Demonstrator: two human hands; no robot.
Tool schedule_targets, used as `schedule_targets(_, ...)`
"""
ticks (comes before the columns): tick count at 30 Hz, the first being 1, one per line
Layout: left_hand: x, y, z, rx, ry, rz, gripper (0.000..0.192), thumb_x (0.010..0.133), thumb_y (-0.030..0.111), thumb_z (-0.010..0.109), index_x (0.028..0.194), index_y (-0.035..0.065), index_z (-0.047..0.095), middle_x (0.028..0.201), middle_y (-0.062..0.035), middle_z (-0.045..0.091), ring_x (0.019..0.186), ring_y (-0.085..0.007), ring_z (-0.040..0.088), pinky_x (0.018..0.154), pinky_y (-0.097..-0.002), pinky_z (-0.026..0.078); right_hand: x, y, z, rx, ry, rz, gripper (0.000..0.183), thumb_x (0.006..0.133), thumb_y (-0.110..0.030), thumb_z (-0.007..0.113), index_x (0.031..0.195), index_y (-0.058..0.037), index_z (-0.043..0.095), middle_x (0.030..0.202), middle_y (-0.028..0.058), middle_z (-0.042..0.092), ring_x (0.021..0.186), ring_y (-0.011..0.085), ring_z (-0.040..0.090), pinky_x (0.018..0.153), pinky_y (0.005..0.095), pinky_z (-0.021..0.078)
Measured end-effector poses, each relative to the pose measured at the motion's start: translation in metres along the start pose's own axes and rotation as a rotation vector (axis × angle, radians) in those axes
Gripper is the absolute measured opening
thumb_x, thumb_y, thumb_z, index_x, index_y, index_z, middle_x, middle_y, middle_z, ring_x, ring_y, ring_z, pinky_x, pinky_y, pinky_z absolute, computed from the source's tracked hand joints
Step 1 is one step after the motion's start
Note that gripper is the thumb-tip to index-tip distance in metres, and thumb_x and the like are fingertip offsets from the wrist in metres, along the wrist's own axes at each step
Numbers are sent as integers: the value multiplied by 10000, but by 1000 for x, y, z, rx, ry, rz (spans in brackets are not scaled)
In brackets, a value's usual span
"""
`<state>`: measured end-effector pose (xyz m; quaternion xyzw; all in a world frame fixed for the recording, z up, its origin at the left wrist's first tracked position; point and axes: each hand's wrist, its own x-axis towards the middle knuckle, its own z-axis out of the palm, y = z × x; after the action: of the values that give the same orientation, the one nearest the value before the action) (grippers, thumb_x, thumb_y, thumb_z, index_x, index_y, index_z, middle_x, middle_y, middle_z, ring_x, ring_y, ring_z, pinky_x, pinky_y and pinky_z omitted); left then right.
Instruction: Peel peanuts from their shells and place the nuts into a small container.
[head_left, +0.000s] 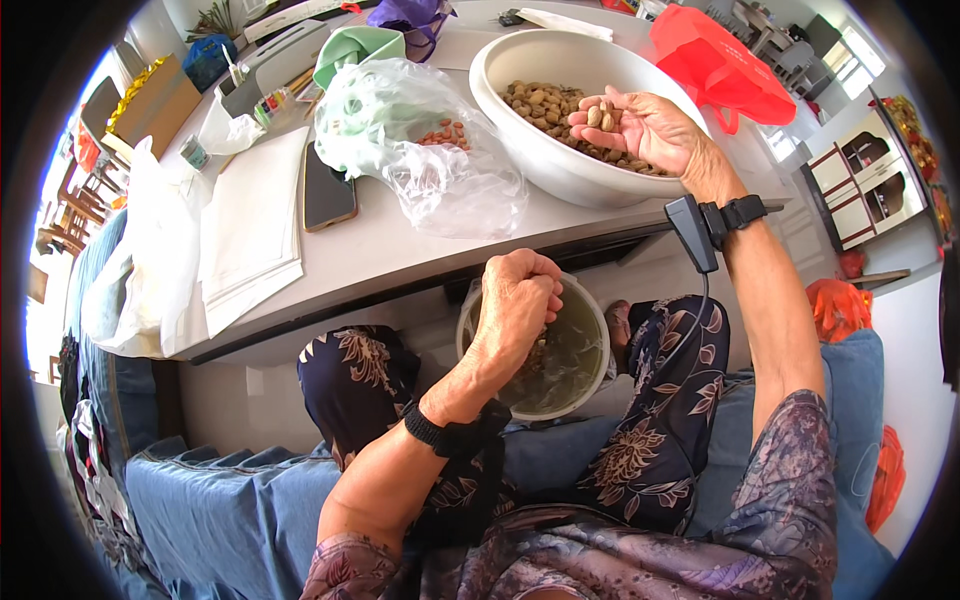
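My right hand (649, 135) is palm up above a large white plastic basin (592, 184), with a few unshelled peanuts (602, 116) resting on its fingers. More peanuts in their shells (544, 105) cover the bottom of that basin. Over a lined waste bin (581, 367) between my knees, my left hand (519, 300) has its fingers curled inward; whether anything is inside it is hidden. Scraps lie in the bin, partly covered by my left hand. Shelled reddish peanut kernels (448, 136) lie in a clear plastic bag (457, 187) left of the basin.
A smartphone (330, 187) and a stack of white paper (255, 232) lie on the table (375, 255). Behind the basin is a red bag (720, 64); a white plastic bag (142, 285) hangs at the table's left edge. A cable (694, 322) runs down from my right wrist device.
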<state>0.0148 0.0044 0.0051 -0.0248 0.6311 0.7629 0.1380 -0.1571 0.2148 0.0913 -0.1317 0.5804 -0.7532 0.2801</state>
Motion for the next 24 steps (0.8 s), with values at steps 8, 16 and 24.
schedule_targets(8,1,-2,1,-7,16,-11,157,796,15,497,851,-59,624,745,-87,611,598,-107,552,522,-225,456,-3,2,-5,144,2,1,329,930,-239,540,975,87,558,1023,270,596,979,351,618,900,356,528)
schedule_targets(16,2,-2,2,-14,6,-8,152,801,15,499,852,-60,621,747,-88,609,598,-107,550,525,-224,454,-11,-1,-3,155,55,-24,357,919,-304,571,992,46,569,797,38,577,656,86,515,457,149,356)
schedule_targets(24,3,-2,5,-13,-7,-23,151,801,16,502,855,-61,620,750,-86,610,597,-106,550,529,-221,454,-18,-3,11,171,134,-30,305,925,-282,564,965,20,540,663,-33,436,529,31,363,385,137,265)
